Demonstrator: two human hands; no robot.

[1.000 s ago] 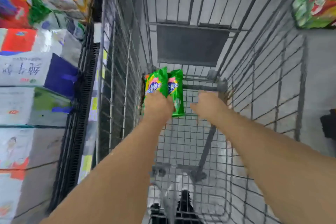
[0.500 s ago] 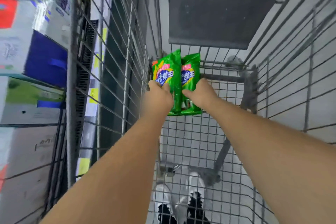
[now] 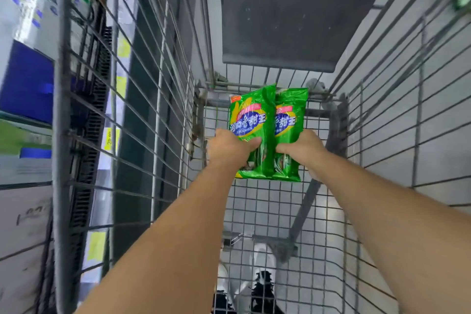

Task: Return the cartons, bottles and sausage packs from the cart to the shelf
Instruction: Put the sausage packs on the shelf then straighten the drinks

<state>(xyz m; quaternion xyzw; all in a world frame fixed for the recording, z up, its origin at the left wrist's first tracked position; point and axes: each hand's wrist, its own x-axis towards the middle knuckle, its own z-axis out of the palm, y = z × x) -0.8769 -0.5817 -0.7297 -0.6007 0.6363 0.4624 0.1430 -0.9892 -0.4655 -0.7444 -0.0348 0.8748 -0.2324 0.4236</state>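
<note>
Grey tiled floor [image 3: 446,135] shows through the wire mesh on all sides. View looks straight down into a wire shopping cart [image 3: 158,109]; a dark grey flap panel [image 3: 288,23] hangs at its far end. Left of the cart, a shelf [image 3: 96,99] with yellow price tags and stacked cartons [image 3: 25,79], blurred, white and dark blue.

Two green sausage packs [image 3: 265,115] stand side by side, touching, near the far end of the cart basket, lower edges close to the mesh floor; cannot tell whether they rest on it or are lifted clear.

Left hand [image 3: 230,148]: fingers curled round the left edge of the left pack, thumb pressed across its front. Firm grip.

Right hand [image 3: 303,149]: thumb laid across the front of the right pack, fingers wrapped behind its right edge. Also gripping.

Both forearms reach in from the near side, roughly parallel, with a gap between them.

Below the mesh, near the bottom edge, black-and-white shoes [image 3: 262,285] on the tiles, beside the cart's lower frame.
</note>
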